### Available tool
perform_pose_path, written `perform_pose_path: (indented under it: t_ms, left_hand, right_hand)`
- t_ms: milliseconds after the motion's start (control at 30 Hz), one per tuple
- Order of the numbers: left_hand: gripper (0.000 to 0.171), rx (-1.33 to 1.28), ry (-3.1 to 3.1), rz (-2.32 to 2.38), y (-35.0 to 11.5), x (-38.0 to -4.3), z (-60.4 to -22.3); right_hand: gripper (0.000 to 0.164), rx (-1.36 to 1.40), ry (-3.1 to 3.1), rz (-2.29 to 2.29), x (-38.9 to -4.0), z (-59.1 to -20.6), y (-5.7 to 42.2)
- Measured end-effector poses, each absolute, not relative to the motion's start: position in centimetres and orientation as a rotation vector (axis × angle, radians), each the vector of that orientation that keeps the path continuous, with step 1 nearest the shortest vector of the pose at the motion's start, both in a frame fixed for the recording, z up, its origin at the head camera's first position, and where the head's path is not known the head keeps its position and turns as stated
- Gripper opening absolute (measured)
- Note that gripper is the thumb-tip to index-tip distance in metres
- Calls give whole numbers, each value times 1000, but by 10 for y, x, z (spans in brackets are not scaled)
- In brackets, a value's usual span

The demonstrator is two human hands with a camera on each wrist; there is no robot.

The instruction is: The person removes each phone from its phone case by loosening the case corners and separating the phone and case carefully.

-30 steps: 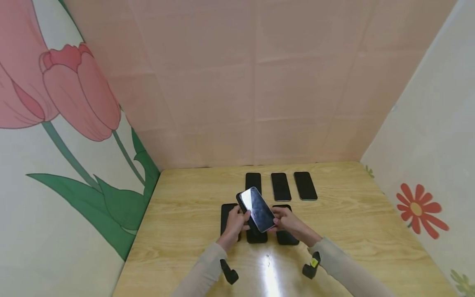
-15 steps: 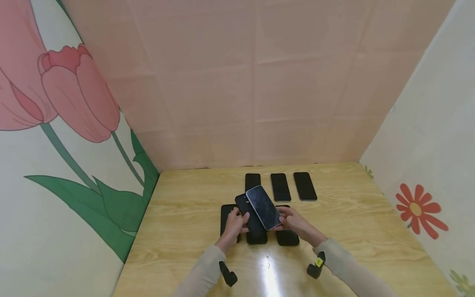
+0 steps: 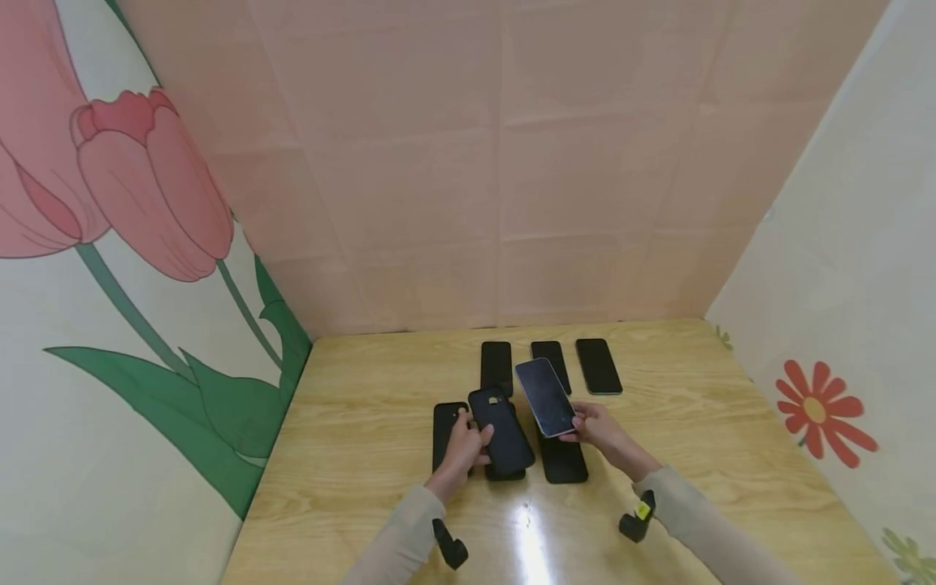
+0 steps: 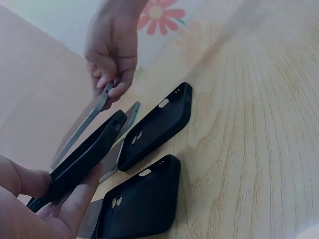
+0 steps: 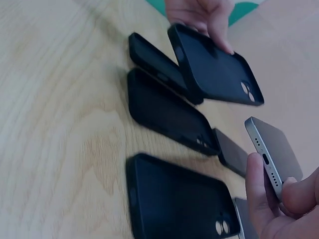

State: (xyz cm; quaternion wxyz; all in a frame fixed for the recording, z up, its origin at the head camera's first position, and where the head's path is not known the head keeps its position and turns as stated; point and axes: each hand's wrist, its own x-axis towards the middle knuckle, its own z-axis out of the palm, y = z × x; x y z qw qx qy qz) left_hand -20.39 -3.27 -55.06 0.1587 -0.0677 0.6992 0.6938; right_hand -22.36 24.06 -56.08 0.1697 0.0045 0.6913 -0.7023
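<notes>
My left hand (image 3: 464, 447) pinches an empty black phone case (image 3: 508, 439) by its left side, raised and tilted over the table. The case's camera cutout is at its far end, and its hollow inside shows in the right wrist view (image 5: 214, 69). To the right, my right hand (image 3: 601, 428) holds a smartphone (image 3: 544, 396) by its near end, between thumb and fingers. The phone has a dark screen and a silvery edge with a charging port (image 5: 265, 159). Phone and case are apart.
On the wooden table (image 3: 366, 455) lie more black cases in a near row: a left case (image 3: 444, 426), a middle one (image 3: 504, 476) partly hidden, and a right case (image 3: 565, 465). Behind them lie three phones, at left (image 3: 496, 363), centre (image 3: 550, 356) and right (image 3: 600, 367). Walls enclose the table.
The phone, first lying over the case, has moved right with my right hand and come away from it. My left hand keeps the case, now more fully in sight.
</notes>
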Motion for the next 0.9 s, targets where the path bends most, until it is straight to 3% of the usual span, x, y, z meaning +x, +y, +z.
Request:
perform_pose_path:
  t_ms: [233,667,900]
  left_hand:
    - [54,-185,2023,1951,-27,-202,-554]
    - [59,-125,1989,1921,-23,-199,-555]
    - [61,-127,1990,1898,-24,-201,-555]
  right_hand:
    - [47,83,2013,-2004,-227,-566,257]
    - [45,39,1973,-2265,-242,-568,296]
    - [45,203,2115,-2169,-252,-565,314]
